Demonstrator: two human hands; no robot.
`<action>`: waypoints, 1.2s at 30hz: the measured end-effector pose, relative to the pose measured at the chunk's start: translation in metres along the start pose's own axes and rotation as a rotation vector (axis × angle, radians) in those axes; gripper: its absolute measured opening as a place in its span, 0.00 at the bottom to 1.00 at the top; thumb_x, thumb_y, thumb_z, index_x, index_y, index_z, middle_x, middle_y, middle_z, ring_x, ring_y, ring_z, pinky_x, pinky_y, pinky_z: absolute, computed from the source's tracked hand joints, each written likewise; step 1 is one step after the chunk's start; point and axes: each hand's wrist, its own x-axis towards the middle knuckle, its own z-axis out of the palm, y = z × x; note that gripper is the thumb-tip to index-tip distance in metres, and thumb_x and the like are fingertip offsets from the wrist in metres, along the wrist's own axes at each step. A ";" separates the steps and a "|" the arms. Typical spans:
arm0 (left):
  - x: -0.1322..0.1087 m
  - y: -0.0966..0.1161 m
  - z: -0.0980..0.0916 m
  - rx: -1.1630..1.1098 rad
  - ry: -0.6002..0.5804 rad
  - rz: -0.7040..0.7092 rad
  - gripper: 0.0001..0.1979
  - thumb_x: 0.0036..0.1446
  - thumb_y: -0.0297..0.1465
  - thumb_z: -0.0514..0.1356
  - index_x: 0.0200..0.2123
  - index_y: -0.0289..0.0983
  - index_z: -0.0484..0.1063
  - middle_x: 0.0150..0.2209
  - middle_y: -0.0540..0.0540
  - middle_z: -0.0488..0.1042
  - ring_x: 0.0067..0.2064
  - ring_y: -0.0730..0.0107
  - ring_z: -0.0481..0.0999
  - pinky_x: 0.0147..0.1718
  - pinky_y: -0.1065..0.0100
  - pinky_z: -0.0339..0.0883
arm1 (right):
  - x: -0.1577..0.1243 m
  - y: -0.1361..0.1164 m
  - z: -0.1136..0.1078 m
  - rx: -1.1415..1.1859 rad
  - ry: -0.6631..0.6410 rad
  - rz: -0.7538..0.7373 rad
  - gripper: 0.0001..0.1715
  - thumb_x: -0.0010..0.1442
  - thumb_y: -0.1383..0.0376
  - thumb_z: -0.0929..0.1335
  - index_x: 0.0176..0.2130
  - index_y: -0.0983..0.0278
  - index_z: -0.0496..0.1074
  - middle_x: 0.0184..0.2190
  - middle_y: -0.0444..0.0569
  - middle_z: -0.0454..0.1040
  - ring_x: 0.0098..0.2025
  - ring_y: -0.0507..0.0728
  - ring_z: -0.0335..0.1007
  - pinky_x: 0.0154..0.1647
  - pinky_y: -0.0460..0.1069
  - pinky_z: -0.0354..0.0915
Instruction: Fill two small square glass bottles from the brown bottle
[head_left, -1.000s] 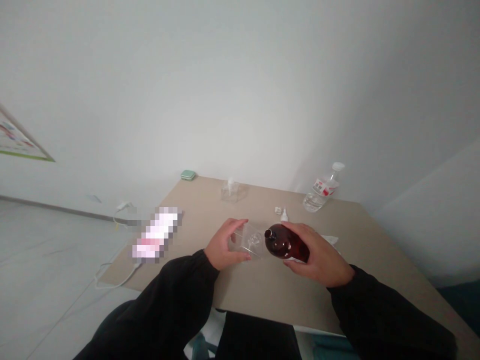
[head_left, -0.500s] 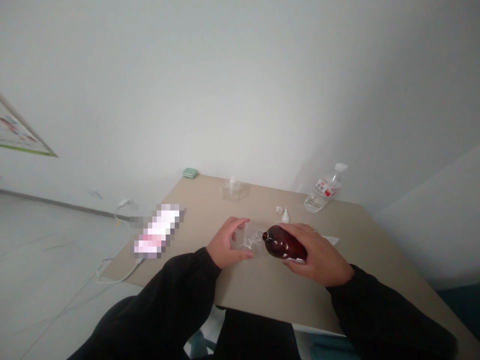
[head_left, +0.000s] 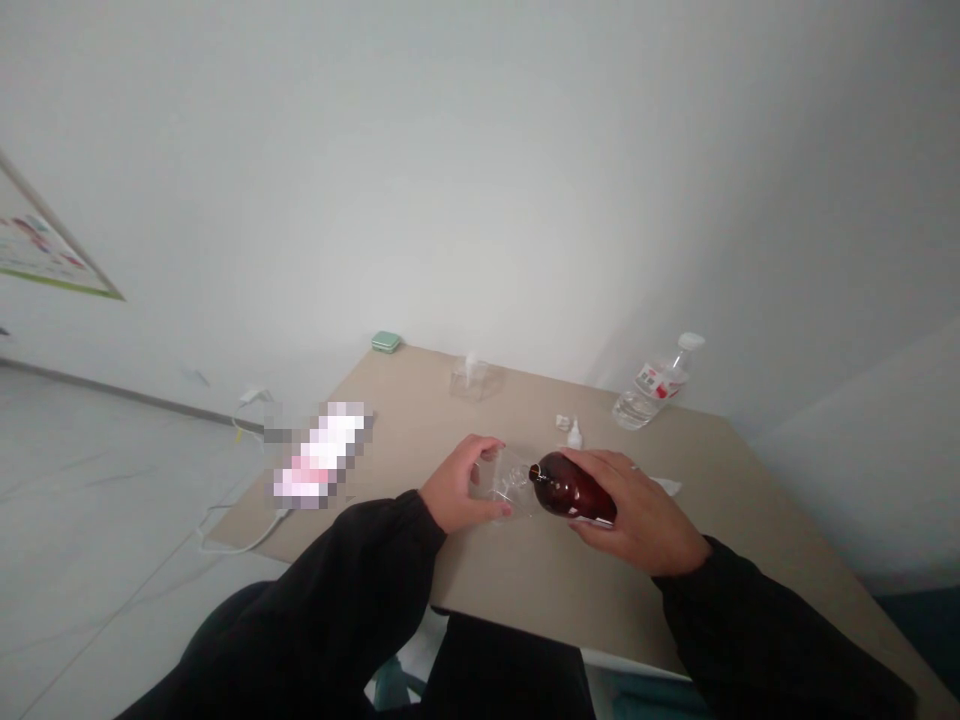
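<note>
My right hand grips a dark brown bottle, tipped on its side with its open mouth pointing left. That mouth sits right at a small clear plastic container on the beige table. My left hand curls around the container's left side, thumb and fingers closed on it. Both arms wear black sleeves. I cannot see whether any liquid is flowing.
At the table's far edge stand a clear water bottle with a red label, a clear lidded box and a small green case. A small white dropper bottle sits behind my hands. White cables trail on the floor at left.
The brown bottle has tilted flatter and its mouth has edged closer to the clear container. Both hands stay in nearly the same place; the camera has shifted slightly.
</note>
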 end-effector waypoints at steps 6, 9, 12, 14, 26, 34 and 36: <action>0.001 0.000 0.002 0.011 -0.006 -0.015 0.34 0.39 0.34 0.70 0.50 0.37 0.63 0.46 0.43 0.65 0.44 0.60 0.68 0.38 0.64 0.65 | 0.000 -0.002 -0.001 -0.021 0.000 -0.001 0.41 0.50 0.61 0.70 0.61 0.60 0.60 0.54 0.55 0.70 0.54 0.65 0.66 0.54 0.59 0.63; 0.000 -0.001 0.002 0.019 -0.012 -0.029 0.35 0.39 0.33 0.71 0.51 0.37 0.63 0.46 0.43 0.65 0.44 0.60 0.68 0.38 0.64 0.66 | 0.000 -0.004 -0.002 -0.042 0.001 0.005 0.41 0.50 0.61 0.70 0.61 0.59 0.61 0.53 0.55 0.70 0.53 0.66 0.67 0.53 0.59 0.64; 0.000 -0.002 0.002 0.025 -0.013 -0.037 0.35 0.38 0.33 0.71 0.51 0.37 0.63 0.46 0.43 0.66 0.44 0.60 0.68 0.37 0.65 0.66 | 0.001 -0.005 -0.004 -0.057 0.006 0.004 0.41 0.49 0.61 0.70 0.61 0.58 0.61 0.52 0.54 0.71 0.52 0.65 0.68 0.52 0.58 0.65; -0.001 -0.003 0.002 0.030 -0.016 -0.039 0.35 0.38 0.33 0.71 0.51 0.37 0.63 0.46 0.43 0.66 0.44 0.61 0.68 0.37 0.65 0.66 | 0.001 -0.006 -0.005 -0.068 -0.003 -0.001 0.41 0.49 0.62 0.70 0.61 0.59 0.61 0.52 0.54 0.71 0.51 0.65 0.68 0.52 0.58 0.65; 0.000 -0.005 0.003 0.044 -0.024 -0.070 0.35 0.37 0.33 0.72 0.49 0.37 0.63 0.45 0.45 0.66 0.43 0.61 0.69 0.38 0.64 0.66 | 0.003 -0.007 -0.007 -0.106 -0.034 -0.016 0.40 0.50 0.61 0.70 0.62 0.59 0.61 0.52 0.55 0.70 0.51 0.65 0.68 0.52 0.58 0.65; 0.000 -0.006 0.004 0.014 -0.028 -0.064 0.35 0.37 0.32 0.72 0.49 0.37 0.63 0.45 0.44 0.65 0.43 0.62 0.68 0.36 0.66 0.66 | 0.003 -0.007 -0.009 -0.101 -0.040 -0.018 0.40 0.50 0.62 0.70 0.61 0.59 0.61 0.52 0.55 0.70 0.51 0.65 0.68 0.51 0.58 0.66; 0.000 -0.006 0.004 0.013 -0.027 -0.069 0.35 0.37 0.32 0.72 0.50 0.38 0.63 0.45 0.45 0.65 0.42 0.63 0.68 0.36 0.66 0.66 | 0.003 -0.007 -0.008 -0.098 -0.031 -0.023 0.40 0.50 0.62 0.70 0.62 0.58 0.61 0.52 0.55 0.70 0.51 0.65 0.68 0.51 0.58 0.66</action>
